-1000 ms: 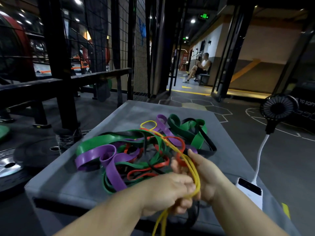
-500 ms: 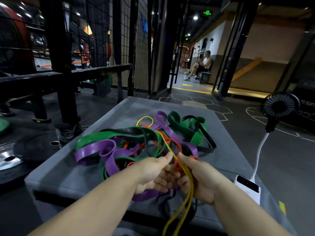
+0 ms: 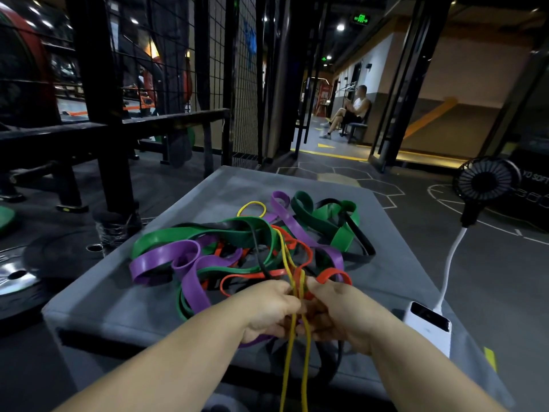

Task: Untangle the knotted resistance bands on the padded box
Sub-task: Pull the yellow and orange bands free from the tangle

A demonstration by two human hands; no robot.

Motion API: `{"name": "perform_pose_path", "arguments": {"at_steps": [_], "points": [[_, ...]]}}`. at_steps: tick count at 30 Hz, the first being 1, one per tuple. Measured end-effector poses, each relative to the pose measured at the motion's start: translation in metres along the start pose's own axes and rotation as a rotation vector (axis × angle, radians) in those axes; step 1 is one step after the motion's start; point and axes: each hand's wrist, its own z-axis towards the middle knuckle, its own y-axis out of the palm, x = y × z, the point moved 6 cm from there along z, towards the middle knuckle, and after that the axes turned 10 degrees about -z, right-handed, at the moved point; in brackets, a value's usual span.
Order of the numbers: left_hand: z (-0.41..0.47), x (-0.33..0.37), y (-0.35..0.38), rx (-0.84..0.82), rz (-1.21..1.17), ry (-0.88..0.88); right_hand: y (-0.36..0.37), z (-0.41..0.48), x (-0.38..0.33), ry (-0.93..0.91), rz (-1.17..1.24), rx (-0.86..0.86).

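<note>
Yellow band [image 3: 285, 257] runs straight away from the person, passing between both hands into the tangle [image 3: 237, 248]. The left hand [image 3: 269, 310] and right hand [image 3: 338, 312] are equally near, both closed on it at the near edge of the padded box [image 3: 124, 304].

Grey padded box [image 3: 124, 304], purple band [image 3: 160, 260], green band [image 3: 341, 233], red band [image 3: 332, 275], yellow band [image 3: 289, 346], black band [image 3: 361, 236]

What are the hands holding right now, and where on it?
Both hands, left hand and right hand, pinch the yellow band mid-length, at the pile's near edge.
</note>
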Motion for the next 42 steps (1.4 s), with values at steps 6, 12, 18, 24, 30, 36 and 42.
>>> {"name": "perform_pose_path", "arguments": {"at_steps": [6, 12, 18, 24, 30, 36, 42], "points": [[-0.003, 0.006, 0.001, 0.012, -0.143, 0.01, -0.023, -0.001, -0.008, -0.045, -0.061, 0.105], [-0.005, 0.015, -0.007, 0.154, -0.351, 0.06, -0.079, 0.018, 0.003, -0.13, 0.559, 0.482], [-0.011, 0.026, 0.002, 0.163, -0.281, 0.204, -0.047, 0.024, 0.018, 0.096, 0.506, 0.182], [-0.017, 0.029, 0.013, 0.106, -0.144, 0.265, -0.059, 0.02, 0.015, 0.141, -0.066, 0.333], [-0.016, 0.026, 0.017, 0.085, -0.075, 0.252, -0.049, 0.012, 0.007, 0.078, -0.202, 0.24], [-0.016, 0.023, 0.042, -0.097, 0.167, 0.292, -0.019, 0.014, -0.006, -0.018, 0.437, 0.011], [-0.023, 0.011, 0.048, -0.332, 0.353, 0.167, -0.02, 0.017, -0.004, 0.03, 0.743, -0.039]]}}
